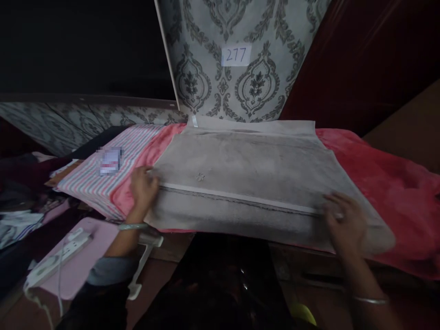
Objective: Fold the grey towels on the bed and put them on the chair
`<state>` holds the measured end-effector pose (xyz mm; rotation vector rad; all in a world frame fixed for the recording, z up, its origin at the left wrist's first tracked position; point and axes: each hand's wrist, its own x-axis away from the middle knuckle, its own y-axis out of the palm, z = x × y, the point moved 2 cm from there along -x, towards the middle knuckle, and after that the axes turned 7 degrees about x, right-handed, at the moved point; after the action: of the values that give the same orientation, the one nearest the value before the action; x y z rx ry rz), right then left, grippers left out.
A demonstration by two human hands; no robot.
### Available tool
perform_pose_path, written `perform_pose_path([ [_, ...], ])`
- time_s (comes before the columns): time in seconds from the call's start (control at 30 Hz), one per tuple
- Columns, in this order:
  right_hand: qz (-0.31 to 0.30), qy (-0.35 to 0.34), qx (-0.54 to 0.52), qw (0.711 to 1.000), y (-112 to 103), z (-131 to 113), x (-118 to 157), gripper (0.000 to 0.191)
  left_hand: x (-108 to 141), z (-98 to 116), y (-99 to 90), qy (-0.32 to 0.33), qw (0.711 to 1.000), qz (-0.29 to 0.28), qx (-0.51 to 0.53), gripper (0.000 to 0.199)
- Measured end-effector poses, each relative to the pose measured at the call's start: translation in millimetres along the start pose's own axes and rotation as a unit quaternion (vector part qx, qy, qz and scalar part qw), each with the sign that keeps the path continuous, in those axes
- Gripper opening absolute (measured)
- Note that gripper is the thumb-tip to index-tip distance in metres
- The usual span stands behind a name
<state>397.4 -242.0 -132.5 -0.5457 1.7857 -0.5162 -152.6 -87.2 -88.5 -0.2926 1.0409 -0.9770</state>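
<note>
A large grey cloth [240, 160] lies spread over red and striped fabric, with one layer folded over another. A pale folded edge with a dark line beneath it crosses the cloth from side to side. My left hand [144, 188] is closed on the cloth at the left end of that edge, fingers curled. At the right end, my right hand [345, 222] is also closed on the cloth, its fingers bent and blurred by motion. The fingertips of both hands are partly hidden.
Striped fabric [137, 142] bears a small blurred packet [110, 160]. Red fabric [385, 183] extends right. At lower left, a power strip [60, 259] with a white cable lies on a pink surface [82, 270]. A dark screen [85, 50] and patterned wall [223, 87] stand behind.
</note>
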Motion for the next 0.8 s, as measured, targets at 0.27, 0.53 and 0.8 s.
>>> perform_pose_path([
  [0.27, -0.185, -0.165, -0.173, 0.953, 72, -110, 4, 0.033, 49, 79, 65.0, 0.273, 0.916, -0.289, 0.063, 0.033],
  [0.53, -0.126, -0.135, -0.164, 0.969, 63, -112, 18, 0.03, 55, 74, 67.8, 0.267, 0.932, -0.237, 0.058, 0.025],
  [0.8, -0.074, -0.097, -0.145, 0.982, 62, -122, 28, 0.027, 58, 75, 69.2, 0.264, 0.942, -0.202, 0.055, 0.032],
])
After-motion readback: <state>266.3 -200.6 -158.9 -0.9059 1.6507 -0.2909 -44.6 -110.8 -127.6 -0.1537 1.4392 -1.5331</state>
